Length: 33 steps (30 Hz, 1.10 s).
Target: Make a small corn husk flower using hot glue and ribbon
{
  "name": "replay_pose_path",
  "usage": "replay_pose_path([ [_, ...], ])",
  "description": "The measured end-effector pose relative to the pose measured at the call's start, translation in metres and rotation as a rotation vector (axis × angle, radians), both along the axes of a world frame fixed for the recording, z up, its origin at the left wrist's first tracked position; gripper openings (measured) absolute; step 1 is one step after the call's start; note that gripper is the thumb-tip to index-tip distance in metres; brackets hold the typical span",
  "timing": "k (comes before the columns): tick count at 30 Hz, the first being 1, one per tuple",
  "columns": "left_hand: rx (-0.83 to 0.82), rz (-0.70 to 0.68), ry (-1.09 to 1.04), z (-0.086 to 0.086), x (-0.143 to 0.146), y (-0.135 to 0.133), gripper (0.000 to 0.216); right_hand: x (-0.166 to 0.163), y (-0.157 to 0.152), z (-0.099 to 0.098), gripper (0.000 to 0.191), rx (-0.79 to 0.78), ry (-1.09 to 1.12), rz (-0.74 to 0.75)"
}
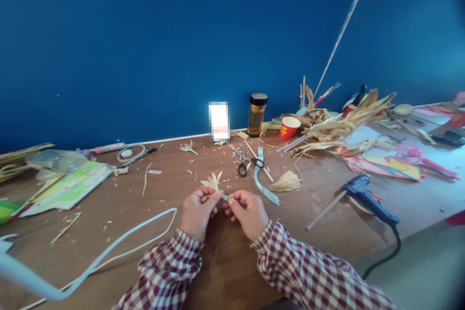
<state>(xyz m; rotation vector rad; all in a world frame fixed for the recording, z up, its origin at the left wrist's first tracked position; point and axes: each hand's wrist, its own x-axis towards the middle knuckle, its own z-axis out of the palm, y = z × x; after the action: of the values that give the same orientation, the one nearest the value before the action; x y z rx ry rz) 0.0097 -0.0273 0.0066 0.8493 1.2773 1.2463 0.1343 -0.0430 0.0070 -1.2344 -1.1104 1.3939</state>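
Between my two hands is a small corn-husk flower with pale, pointed petals spread upward. My left hand pinches the flower at its base. My right hand is closed on its short bluish-green stem, thumb against the fingers. Just beyond my hands lie black-handled scissors and a pale blue-green strip. A loose piece of dry husk rests to the right of the strip. Farther back on the left is a similar flower with a bluish stem.
A blue glue gun with its cord lies at right. Behind stand a lidded jar, a red paper cup and a heap of dry husks. A white cable arcs across the left; scraps litter the brown table.
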Motion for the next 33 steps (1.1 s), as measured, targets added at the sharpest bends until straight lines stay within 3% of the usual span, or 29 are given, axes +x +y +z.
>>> replay_pose_path([
  [12, -0.007, -0.035, 0.092, 0.0014, 0.0002, -0.0006, 0.032, 0.0007, -0.0013, 0.0007, 0.017, 0.010, -0.014, 0.004],
  [28, -0.017, 0.022, 0.118, 0.0024, 0.0044, -0.0024, 0.032, 0.0000, -0.0017, -0.0069, 0.017, 0.061, -0.066, -0.007],
  [33, -0.030, 0.032, 0.086, 0.0031, 0.0052, -0.0029, 0.034, -0.0019, -0.0021, -0.0057, 0.015, -0.006, -0.010, -0.019],
])
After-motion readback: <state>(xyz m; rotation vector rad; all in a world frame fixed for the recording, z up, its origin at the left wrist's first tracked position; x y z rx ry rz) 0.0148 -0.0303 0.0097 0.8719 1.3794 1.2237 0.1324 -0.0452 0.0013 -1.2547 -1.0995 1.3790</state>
